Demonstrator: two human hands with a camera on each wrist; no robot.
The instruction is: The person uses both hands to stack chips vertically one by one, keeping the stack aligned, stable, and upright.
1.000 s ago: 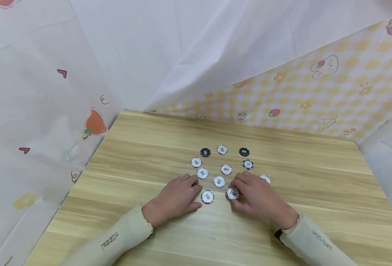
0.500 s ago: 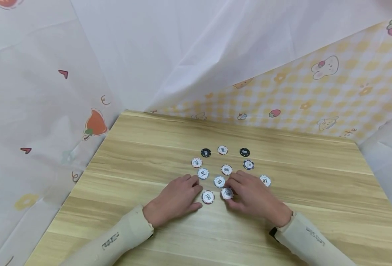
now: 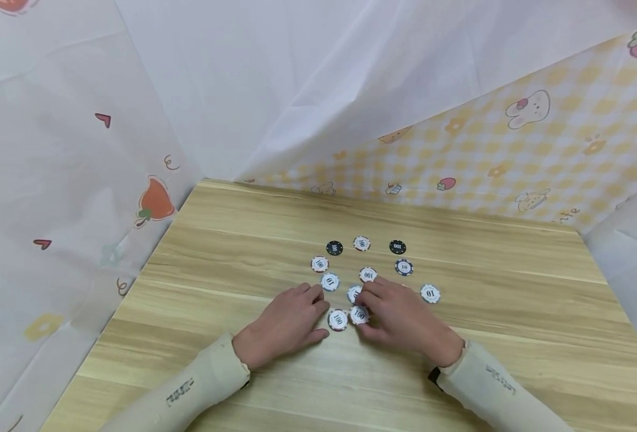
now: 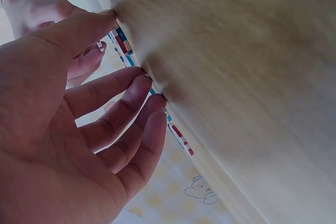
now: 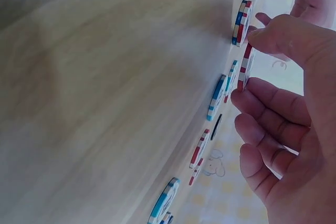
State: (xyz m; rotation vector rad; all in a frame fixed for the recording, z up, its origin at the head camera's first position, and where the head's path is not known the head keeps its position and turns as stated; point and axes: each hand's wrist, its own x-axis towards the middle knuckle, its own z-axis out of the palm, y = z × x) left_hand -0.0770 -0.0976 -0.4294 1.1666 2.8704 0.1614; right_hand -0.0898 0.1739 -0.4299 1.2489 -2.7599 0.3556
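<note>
My right hand [image 3: 404, 315] pinches a white poker chip [image 3: 358, 315] marked 100 between thumb and fingers; its red-and-white edge [image 5: 245, 69] shows in the right wrist view, lifted off the table. Just left of it lies a small stack of chips [image 3: 337, 320], a white 100 on top, with a blue-edged layer beneath. My left hand [image 3: 283, 324] rests beside that stack, fingers loosely bent, fingertips on the table, nothing held. A light-blue-edged 10 chip [image 3: 353, 294] is partly covered by my right fingers. Behind it sits another 100 chip [image 3: 368, 274].
Further back on the wooden table [image 3: 232, 240] lie a black chip [image 3: 334, 248], a white 100 chip [image 3: 361, 243] and a second black chip [image 3: 397, 246]. A 10 chip [image 3: 430, 293] lies right of my right hand. A patterned cloth [image 3: 491, 150] hangs behind the table.
My right hand has moved left with the 100 chip, bringing it close to the stack and uncovering the 10 chip on the right. My left hand has stayed in place.
</note>
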